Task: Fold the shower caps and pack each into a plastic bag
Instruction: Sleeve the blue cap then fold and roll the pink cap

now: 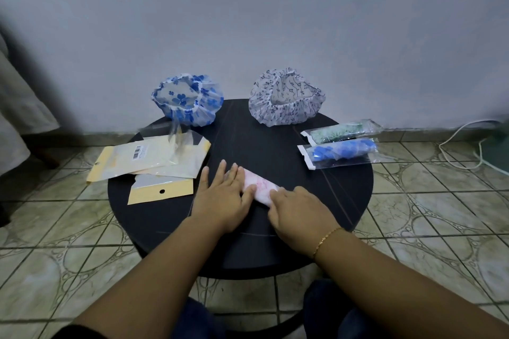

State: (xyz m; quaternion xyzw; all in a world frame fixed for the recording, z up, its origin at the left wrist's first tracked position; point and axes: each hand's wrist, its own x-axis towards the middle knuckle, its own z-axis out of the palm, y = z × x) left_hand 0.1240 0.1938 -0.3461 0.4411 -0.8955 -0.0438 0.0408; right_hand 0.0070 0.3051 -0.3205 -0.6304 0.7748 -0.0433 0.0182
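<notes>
A white sticker (138, 152) is showing on the uppermost of the flat packets (143, 164) lying at the table's (275, 250) left edge, and it is carrying a black barcode with lines of small print beside it. The print is coming out too small and blurred to read, so no word, brand or number is showing legibly anywhere.

Two open shower caps, blue-flowered (187, 103) and dark-sprigged (286, 98); one folded pink cap (261, 187); two packed bags, green (341, 131) and blue (340, 153); about three empty bags (148, 158); two hands, left (223, 195), right (300, 210)
</notes>
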